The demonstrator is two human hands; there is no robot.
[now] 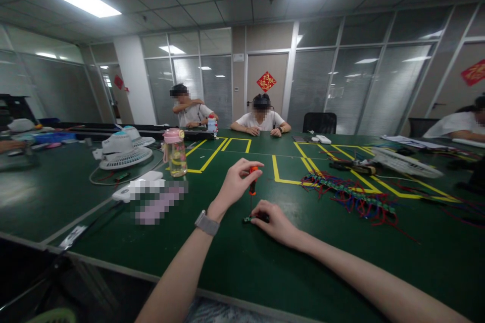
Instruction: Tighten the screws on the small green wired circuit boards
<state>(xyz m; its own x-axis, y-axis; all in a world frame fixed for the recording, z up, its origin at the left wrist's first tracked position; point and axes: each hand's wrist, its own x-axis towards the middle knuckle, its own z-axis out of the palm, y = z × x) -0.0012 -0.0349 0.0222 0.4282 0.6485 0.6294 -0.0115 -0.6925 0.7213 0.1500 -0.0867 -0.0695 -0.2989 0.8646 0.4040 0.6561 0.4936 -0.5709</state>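
My left hand, with a watch on its wrist, pinches the top of an upright screwdriver with an orange and black handle. The thin shaft points straight down to a small green circuit board on the table. Low beside it, my right hand has its thumb and fingers closed on the board's right end. A dark part shows under the right fingers, too small to make out. Whether the screwdriver's tip touches a screw cannot be seen.
On the green table, a row of small circuit boards with red and blue wires lies to the right. At left are a pink-lidded bottle, a white power strip and white fans. Two people sit opposite, another at far right.
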